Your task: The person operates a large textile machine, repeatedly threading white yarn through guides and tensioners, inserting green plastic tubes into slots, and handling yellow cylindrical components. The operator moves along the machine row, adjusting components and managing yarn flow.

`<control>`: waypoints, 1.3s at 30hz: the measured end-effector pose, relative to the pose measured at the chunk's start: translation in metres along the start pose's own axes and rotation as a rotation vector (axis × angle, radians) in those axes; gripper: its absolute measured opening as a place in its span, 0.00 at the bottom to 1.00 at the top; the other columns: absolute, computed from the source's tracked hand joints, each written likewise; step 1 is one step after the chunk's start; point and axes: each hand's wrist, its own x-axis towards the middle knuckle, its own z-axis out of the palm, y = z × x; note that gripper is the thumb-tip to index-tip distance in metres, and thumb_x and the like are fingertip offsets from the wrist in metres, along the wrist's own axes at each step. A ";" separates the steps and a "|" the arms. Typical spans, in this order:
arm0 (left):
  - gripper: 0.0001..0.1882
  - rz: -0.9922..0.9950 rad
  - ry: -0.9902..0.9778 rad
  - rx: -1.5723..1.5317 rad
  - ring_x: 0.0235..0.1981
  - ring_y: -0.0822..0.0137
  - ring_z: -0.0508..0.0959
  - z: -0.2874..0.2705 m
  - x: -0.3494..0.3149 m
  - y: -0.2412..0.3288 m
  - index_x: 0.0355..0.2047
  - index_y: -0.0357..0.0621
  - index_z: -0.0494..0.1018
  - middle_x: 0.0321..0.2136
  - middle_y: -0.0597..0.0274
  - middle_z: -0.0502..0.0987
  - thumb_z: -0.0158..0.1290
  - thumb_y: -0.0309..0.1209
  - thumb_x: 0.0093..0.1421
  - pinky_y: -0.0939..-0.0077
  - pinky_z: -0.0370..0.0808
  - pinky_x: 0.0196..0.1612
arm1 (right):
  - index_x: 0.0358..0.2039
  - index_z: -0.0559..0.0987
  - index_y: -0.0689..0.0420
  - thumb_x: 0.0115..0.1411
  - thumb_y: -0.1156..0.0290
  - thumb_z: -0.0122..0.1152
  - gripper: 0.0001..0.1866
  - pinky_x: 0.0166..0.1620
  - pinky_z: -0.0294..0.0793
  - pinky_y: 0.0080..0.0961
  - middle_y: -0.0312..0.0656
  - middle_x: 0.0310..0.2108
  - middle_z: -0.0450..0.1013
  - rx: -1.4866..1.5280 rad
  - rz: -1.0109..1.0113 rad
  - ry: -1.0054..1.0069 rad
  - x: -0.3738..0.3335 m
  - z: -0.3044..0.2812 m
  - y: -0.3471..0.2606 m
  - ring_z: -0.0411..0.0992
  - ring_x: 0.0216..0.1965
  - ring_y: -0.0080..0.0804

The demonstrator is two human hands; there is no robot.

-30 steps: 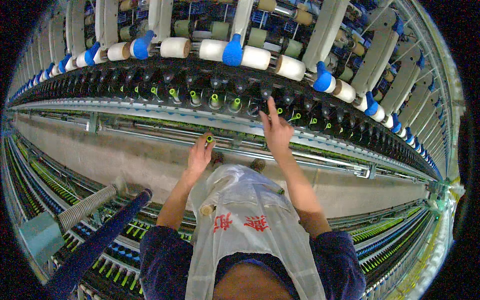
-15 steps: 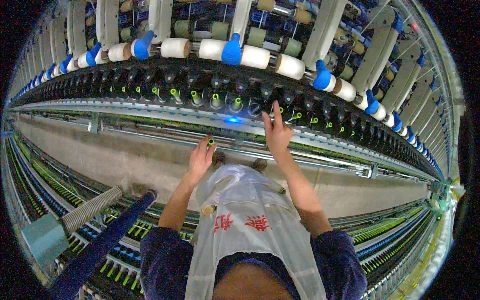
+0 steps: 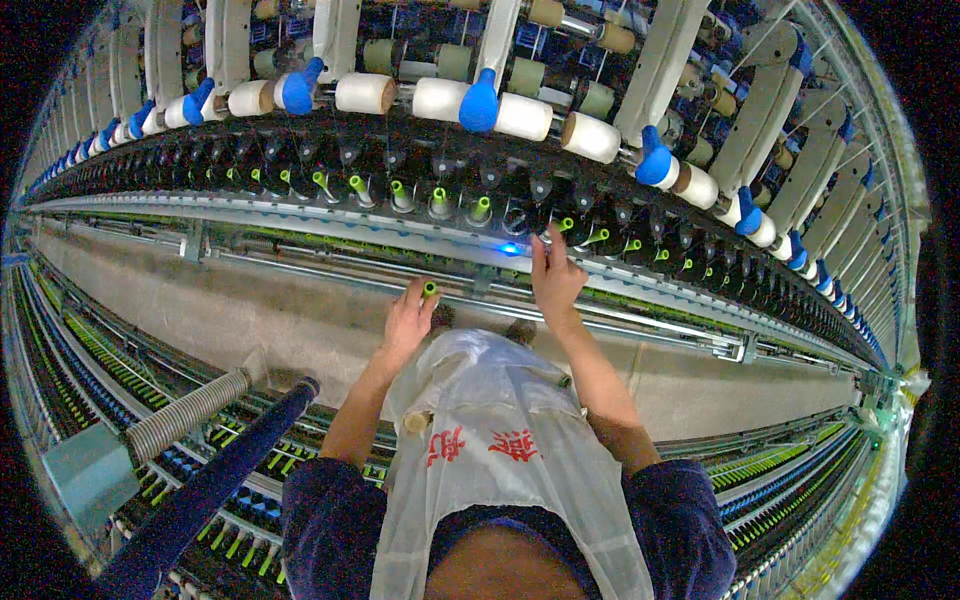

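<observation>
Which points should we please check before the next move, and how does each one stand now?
1. Left hand holding the green tube: ok.
2. Ring just beyond and left of the right hand free of a tube: ok, no green top shows there.
3. Neighbouring tubes in place: ok, one shows on either side.
4. Blue light unlit: not ok, it glows.
5. Right hand free of contact: cannot tell, too small in view.
6. Yarn on the held tube: cannot tell, too small.
</observation>
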 end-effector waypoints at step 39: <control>0.20 0.204 -0.070 -0.346 0.45 0.49 0.74 0.034 0.138 0.126 0.49 0.36 0.63 0.41 0.44 0.73 0.51 0.23 0.56 0.63 0.72 0.44 | 0.37 0.79 0.61 0.64 0.50 0.44 0.26 0.19 0.56 0.15 0.31 0.11 0.63 0.775 0.601 -0.518 0.094 -0.029 -0.007 0.59 0.15 0.14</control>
